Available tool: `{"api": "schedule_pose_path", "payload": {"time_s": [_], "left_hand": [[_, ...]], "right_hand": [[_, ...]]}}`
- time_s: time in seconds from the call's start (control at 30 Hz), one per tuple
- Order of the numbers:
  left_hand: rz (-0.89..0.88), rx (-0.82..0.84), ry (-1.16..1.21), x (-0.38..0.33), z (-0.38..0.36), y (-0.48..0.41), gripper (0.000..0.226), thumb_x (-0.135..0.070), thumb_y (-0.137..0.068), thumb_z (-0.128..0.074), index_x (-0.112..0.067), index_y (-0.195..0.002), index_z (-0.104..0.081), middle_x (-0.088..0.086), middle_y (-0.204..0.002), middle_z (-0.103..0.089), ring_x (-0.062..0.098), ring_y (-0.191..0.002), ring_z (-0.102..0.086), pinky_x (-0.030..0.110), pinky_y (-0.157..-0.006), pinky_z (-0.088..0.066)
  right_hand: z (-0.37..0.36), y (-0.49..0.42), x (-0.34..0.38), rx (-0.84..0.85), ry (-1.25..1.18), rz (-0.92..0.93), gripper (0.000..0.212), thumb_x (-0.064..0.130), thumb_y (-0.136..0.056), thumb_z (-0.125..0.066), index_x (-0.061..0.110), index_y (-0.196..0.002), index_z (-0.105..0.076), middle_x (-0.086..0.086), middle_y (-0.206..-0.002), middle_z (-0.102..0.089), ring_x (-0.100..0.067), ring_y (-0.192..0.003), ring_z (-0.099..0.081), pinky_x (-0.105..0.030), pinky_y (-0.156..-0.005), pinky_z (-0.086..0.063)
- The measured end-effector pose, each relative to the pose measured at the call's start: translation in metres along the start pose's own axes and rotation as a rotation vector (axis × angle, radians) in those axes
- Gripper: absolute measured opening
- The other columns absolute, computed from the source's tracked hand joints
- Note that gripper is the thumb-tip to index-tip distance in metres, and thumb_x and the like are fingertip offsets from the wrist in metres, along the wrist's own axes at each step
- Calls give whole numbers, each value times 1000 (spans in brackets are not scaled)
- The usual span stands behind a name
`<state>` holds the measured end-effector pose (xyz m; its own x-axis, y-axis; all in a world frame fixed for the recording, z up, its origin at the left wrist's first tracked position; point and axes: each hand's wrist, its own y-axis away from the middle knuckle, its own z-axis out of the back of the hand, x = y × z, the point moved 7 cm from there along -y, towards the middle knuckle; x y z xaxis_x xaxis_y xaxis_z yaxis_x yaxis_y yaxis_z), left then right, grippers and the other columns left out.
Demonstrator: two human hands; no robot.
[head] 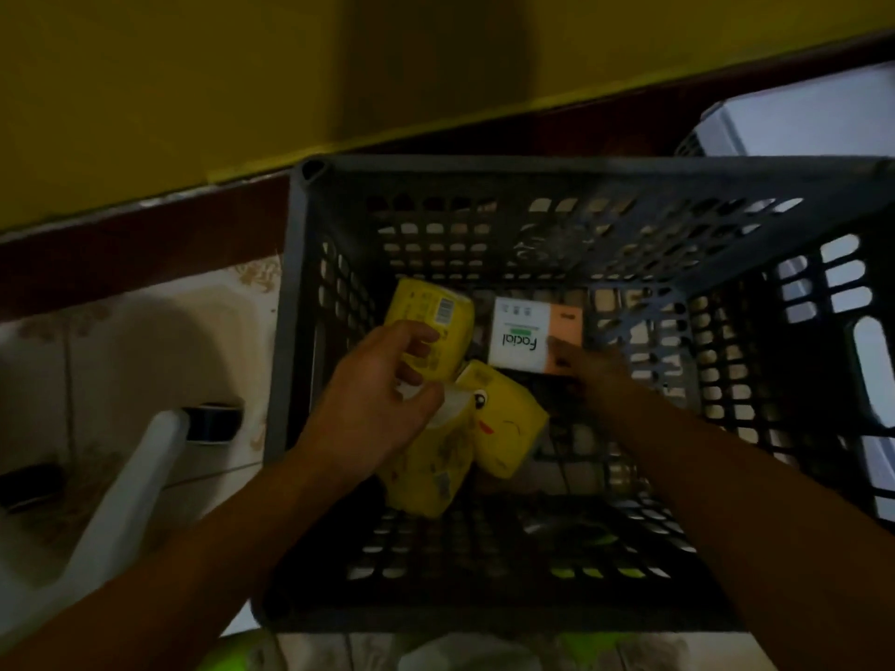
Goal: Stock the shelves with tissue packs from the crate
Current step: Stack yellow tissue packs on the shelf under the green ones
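Down in the grey crate (298, 293) lie three yellow tissue packs (506, 428) and a white Facial pack (518, 339). The left hand (368, 399) curls round the upper yellow pack (436, 314). The right hand (588, 368), blurred, meets the white pack's edge, and I can't tell its grip.

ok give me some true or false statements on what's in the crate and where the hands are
1. The crate is dark grey with perforated walls. True.
2. The white pack reads "Facial". True.
3. The right hand is outside the crate. False: it reaches inside, to the white pack's orange end.
4. Every pack is white. False: several are yellow, such as the yellow pack with the barcode.
5. The left hand curls its fingers on the yellow pack with the barcode. True.
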<state>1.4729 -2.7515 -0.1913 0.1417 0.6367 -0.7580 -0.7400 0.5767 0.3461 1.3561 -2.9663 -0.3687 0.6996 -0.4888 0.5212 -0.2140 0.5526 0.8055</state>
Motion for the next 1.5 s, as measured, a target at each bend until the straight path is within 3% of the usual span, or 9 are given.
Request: {"api": "schedule_pose_path", "payload": {"time_s": [0.2, 0.53, 0.67, 0.83, 0.93, 1.13, 1.23, 1.33, 1.5], "left_hand": [[52, 18, 22, -12, -3, 7, 31, -4, -83, -62, -26, -104, -53, -4, -108, -54, -2, -80, -53, 3, -63, -41], [74, -22, 34, -65, 14, 28, 27, 1, -84, -60, -21, -101, -56, 3, -107, -58, 1, -80, -53, 13, -68, -42], [-7, 13, 7, -142, 24, 57, 31, -2, -85, -60, -27, -101, -54, -4, -105, -56, 8, -88, -52, 10, -68, -39], [-89, 78, 48, -277, 23, 96, 50, -15, -86, -64, -24, -130, -43, -11, -116, -44, 6, -105, -45, 16, -82, -38], [-161, 223, 132, -359, 8, 128, 56, -17, -84, -66, -34, -131, -41, -8, -117, -47, 1, -91, -52, 12, -73, -43], [-217, 343, 347, -491, -17, 173, 29, -13, -75, -75, -32, -93, -63, 4, -108, -65, 15, -92, -62, 24, -67, -49], [-204, 330, 480, -529, -25, 194, 25, -10, -78, -73, -21, -98, -63, 11, -108, -65, 21, -92, -63, 29, -67, -55], [-118, 338, 529, -539, -36, 218, 29, -13, -85, -65, -16, -113, -59, 10, -109, -64, 25, -95, -65, 29, -63, -57], [-200, 354, 535, -570, -37, 270, 21, -12, -88, -61, -17, -108, -57, -2, -96, -62, 14, -87, -61, 29, -65, -52]], "right_hand": [[-24, 16, 4, 185, 64, -129, 47, 4, -89, -60, 2, -133, -46, -16, -135, -51, -35, -121, -49, -49, -102, -41], [32, 128, 70, -16, -112, 245, 10, 11, -90, -56, 9, -97, -49, -4, -88, -53, -17, -82, -50, -20, -57, -43], [98, 211, 98, 104, -142, 296, 7, 10, -87, -58, 17, -88, -61, -3, -83, -59, -14, -73, -54, -25, -62, -44], [194, 324, 153, 252, -166, 316, 35, 11, -82, -68, 20, -114, -59, 1, -95, -63, -10, -80, -62, -21, -63, -47], [259, 386, 182, 240, -210, 339, 39, 12, -79, -72, 15, -115, -58, 2, -79, -62, -10, -71, -60, -19, -60, -45], [400, 488, 219, 18, -228, 563, 37, 18, -81, -71, 26, -114, -55, 2, -101, -64, -1, -81, -62, -18, -73, -51], [450, 540, 195, -274, -59, 725, 63, 46, -74, -74, 46, -128, -43, 16, -132, -50, -1, -116, -52, -29, -93, -50], [450, 571, 154, -305, -46, 747, 88, 67, -57, -74, 60, -133, -29, 23, -140, -37, -7, -127, -44, -45, -94, -50], [456, 618, 137, -456, -29, 866, 92, 43, -67, -80, 58, -133, -18, 20, -145, -20, 2, -132, -22, -22, -102, -42]]}}
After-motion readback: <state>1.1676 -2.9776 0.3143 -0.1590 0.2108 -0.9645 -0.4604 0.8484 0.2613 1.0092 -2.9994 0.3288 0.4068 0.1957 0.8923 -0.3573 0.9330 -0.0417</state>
